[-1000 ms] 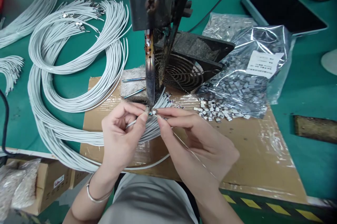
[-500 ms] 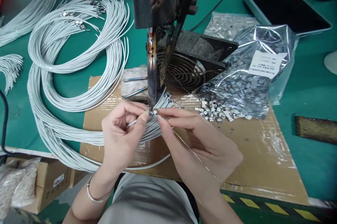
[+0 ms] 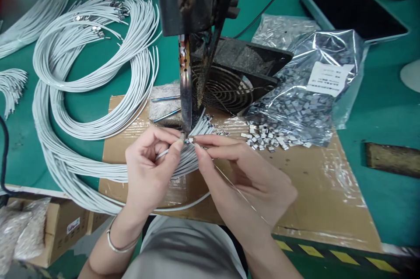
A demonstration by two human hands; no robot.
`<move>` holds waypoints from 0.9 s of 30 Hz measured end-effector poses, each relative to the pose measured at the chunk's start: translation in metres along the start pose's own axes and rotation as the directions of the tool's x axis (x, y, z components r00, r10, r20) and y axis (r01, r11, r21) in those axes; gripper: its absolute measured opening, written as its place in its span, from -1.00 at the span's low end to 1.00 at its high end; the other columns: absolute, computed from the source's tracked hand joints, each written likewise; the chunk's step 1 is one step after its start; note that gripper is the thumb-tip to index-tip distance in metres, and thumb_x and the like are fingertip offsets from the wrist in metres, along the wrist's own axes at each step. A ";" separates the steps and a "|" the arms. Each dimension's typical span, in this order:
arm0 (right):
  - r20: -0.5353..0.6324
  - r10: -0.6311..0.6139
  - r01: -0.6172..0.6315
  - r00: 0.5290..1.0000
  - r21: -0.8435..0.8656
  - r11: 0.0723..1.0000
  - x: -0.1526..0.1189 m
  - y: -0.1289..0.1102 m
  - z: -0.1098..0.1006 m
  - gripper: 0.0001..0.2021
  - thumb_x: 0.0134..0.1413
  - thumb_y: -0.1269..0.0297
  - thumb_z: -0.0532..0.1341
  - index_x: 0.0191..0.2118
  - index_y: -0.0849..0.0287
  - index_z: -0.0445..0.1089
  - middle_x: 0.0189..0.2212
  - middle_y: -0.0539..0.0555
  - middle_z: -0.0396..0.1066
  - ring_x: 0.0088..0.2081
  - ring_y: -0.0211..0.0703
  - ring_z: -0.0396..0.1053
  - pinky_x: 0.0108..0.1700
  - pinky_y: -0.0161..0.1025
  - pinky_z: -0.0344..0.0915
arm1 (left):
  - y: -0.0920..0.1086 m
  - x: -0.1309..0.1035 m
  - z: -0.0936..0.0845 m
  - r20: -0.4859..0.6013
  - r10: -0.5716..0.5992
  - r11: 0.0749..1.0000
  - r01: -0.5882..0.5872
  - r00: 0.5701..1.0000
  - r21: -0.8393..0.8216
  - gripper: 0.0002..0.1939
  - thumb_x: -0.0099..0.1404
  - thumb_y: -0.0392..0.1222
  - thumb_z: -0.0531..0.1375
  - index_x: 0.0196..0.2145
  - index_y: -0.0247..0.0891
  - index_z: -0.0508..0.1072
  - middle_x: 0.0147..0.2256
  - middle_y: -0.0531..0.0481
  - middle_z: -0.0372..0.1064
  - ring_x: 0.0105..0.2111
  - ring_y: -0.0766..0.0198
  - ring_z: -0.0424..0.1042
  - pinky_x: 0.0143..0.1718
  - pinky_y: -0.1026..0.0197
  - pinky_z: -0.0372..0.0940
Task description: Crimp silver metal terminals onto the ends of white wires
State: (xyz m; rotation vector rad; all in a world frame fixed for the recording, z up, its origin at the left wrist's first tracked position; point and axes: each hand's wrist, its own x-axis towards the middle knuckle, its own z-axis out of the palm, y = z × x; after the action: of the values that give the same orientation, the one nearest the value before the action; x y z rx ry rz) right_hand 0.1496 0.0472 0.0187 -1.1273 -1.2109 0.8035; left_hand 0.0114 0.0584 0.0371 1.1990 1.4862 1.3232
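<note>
Thumb and forefinger of my left hand (image 3: 151, 167) pinch a thin white cable (image 3: 162, 154) close to its end. From the right, my right hand (image 3: 246, 178) is closed in a pinch with a thin solder wire (image 3: 241, 193) running back across its palm. Between both sets of fingertips lies a small shiny metal piece (image 3: 189, 140); which hand grips it I cannot tell. Right above it stands the tip of an upright soldering iron (image 3: 186, 95) on a stand. Under the hands runs a bundle of white cables (image 3: 188, 163), their ends fanned out beyond the fingers.
Behind the iron leans a black fan (image 3: 226, 88). Small metal shells (image 3: 274, 137) are heaped on the cardboard (image 3: 315, 191), beside a clear bag (image 3: 305, 99) of similar parts. Coiled white cables (image 3: 49, 69) lie left, a phone (image 3: 357, 10) back right, and a dark bar (image 3: 392, 160) right.
The whole view has shifted slightly, so the bench things sit a little further left. Both hands keep the same pinch at the iron's tip, with little visible movement.
</note>
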 end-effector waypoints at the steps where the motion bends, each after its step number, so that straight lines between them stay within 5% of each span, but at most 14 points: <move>1: 0.005 0.005 -0.005 1.000 0.000 1.000 0.000 0.000 0.000 -0.76 0.21 0.61 0.39 -0.23 0.05 0.59 -0.17 -0.01 0.70 -0.15 -0.16 0.66 -0.08 -0.21 0.61 | 0.000 0.000 0.000 -0.001 0.000 1.000 0.000 1.000 -0.003 -0.86 0.35 -0.32 0.42 -0.39 -0.24 0.62 -0.29 -0.05 0.60 -0.57 0.43 0.22 -0.61 0.33 0.06; 27: 0.032 0.085 -0.085 0.996 0.019 0.996 0.001 -0.002 0.001 -0.81 0.24 0.55 0.39 -0.26 0.06 0.56 -0.07 0.04 0.71 -0.05 -0.05 0.69 0.03 -0.11 0.61 | 0.002 -0.003 0.004 -0.033 -0.090 0.994 0.088 0.995 -0.059 -0.85 0.32 -0.36 0.41 -0.41 -0.21 0.62 -0.31 0.00 0.63 -0.60 0.44 0.23 -0.60 0.33 0.12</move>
State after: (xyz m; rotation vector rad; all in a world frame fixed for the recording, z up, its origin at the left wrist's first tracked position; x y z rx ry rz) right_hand 0.1486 0.0477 0.0205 -1.1597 -1.1846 0.8992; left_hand 0.0163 0.0564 0.0384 1.0654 1.4986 1.3243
